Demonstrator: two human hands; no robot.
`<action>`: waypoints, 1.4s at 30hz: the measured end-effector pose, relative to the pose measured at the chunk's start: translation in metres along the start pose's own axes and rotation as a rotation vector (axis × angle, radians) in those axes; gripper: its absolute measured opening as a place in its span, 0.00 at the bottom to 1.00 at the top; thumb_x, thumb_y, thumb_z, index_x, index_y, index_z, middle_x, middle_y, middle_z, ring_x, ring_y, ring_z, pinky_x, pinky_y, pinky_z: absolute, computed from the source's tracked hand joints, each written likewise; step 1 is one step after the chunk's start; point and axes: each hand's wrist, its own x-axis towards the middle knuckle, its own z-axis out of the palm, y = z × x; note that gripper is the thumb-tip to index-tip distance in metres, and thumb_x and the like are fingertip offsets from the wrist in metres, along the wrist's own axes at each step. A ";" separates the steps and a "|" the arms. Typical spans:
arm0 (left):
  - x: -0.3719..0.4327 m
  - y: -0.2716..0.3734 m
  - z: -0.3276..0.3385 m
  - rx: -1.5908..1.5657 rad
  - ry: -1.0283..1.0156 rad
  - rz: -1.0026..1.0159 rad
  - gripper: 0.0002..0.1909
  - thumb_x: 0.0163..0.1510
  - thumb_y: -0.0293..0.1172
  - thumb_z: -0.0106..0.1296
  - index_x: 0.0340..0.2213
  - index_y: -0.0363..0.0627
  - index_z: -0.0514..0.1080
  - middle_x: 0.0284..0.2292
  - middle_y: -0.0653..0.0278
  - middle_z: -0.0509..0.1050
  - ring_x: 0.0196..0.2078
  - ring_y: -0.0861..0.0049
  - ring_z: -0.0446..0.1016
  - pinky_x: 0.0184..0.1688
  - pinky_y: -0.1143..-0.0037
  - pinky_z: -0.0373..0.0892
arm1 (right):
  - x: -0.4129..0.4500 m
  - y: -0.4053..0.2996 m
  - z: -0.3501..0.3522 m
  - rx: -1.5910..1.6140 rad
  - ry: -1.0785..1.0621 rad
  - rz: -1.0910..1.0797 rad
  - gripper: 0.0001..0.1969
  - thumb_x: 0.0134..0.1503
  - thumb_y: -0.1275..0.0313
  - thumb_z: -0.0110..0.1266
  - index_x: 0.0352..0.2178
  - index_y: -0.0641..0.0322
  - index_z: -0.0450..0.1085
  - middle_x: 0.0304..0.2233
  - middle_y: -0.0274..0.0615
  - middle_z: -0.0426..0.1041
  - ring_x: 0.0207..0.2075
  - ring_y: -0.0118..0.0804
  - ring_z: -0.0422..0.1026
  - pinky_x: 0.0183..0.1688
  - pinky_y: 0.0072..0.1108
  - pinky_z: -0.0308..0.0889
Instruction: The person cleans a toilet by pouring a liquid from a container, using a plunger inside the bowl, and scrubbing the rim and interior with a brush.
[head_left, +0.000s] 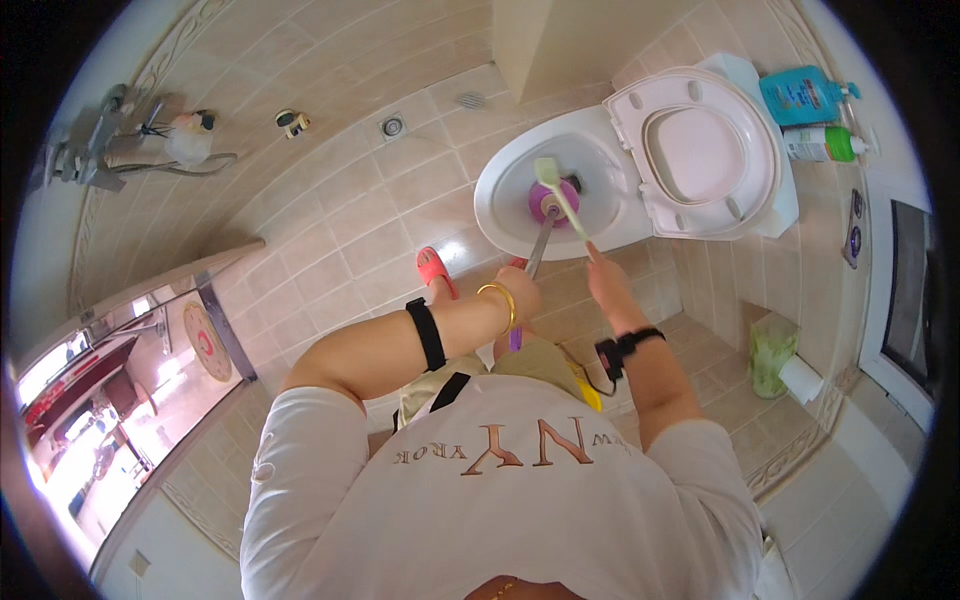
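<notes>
My left hand (519, 294), with a gold bangle at the wrist, is closed round the metal pole of a mop (541, 244). The pole runs down to a round purple mop head (546, 214) inside the bowl of the white toilet (504, 238). In my right hand (609, 281) is a pale green long-handled brush (571, 214). Its broad head lies above the purple head, and its shaft passes close beside the pole. Part of a dark object (574, 182) shows in the bowl behind the brush. The toilet seat and lid (761, 161) are raised.
A blue pump bottle (799, 96) and a green-and-white bottle (814, 144) lie beyond the toilet tank. A toilet paper roll (801, 379) hangs at the right wall by a green holder (772, 356). A floor drain (391, 127) and a mirror (135, 397) are to the left.
</notes>
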 end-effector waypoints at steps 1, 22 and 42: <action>0.000 0.003 0.000 0.003 -0.013 -0.004 0.09 0.41 0.31 0.48 0.28 0.48 0.73 0.29 0.63 0.73 0.33 0.72 0.72 0.30 0.75 0.68 | -0.010 0.002 -0.010 -0.014 -0.014 -0.015 0.21 0.52 0.71 0.34 0.50 0.48 0.52 0.22 0.50 0.68 0.25 0.50 0.68 0.29 0.36 0.62; -0.048 -0.076 0.134 -1.643 0.749 -0.565 0.17 0.48 0.45 0.45 0.18 0.44 0.63 0.10 0.66 0.62 0.10 0.80 0.59 0.10 0.81 0.52 | -0.045 0.020 -0.021 0.230 0.004 0.126 0.23 0.51 0.72 0.39 0.50 0.49 0.52 0.23 0.55 0.67 0.23 0.51 0.66 0.26 0.35 0.61; -0.058 -0.078 0.139 -3.015 0.523 -0.462 0.25 0.50 0.52 0.38 0.36 0.38 0.63 0.10 0.74 0.52 0.10 0.90 0.48 0.10 0.88 0.45 | -0.048 0.008 0.004 0.104 0.084 0.002 0.20 0.53 0.68 0.33 0.50 0.48 0.52 0.23 0.55 0.67 0.26 0.54 0.67 0.28 0.38 0.62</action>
